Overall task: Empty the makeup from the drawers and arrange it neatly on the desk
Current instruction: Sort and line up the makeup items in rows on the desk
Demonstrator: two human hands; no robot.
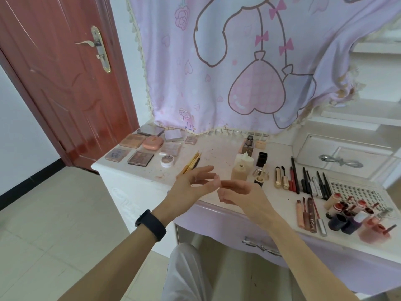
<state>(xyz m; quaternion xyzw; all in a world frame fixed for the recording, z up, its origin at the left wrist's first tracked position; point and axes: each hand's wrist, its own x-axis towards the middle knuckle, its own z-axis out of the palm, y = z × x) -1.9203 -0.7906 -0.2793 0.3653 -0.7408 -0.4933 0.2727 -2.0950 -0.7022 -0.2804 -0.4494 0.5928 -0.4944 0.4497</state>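
Note:
Makeup lies in groups on the white desk point(219, 148). Eyeshadow palettes point(141, 158) and a peach compact point(153, 142) sit at the back left. Yellow brushes point(192, 162) lie near the middle, foundation bottles point(242, 165) stand behind my hands, pencils and liners point(303, 181) lie in a row to the right, and lip glosses and nail polishes point(347, 216) cluster at the right front. My left hand point(191, 185) and my right hand point(240, 194) hover over the desk's front edge, fingertips close together, fingers relaxed, holding nothing.
A lilac front drawer with a silver handle point(261, 246) is closed below the desk edge. A small white drawer point(340, 157) sits at the back right. A pink cloth point(227, 61) hangs behind. A red door point(65, 83) stands at the left.

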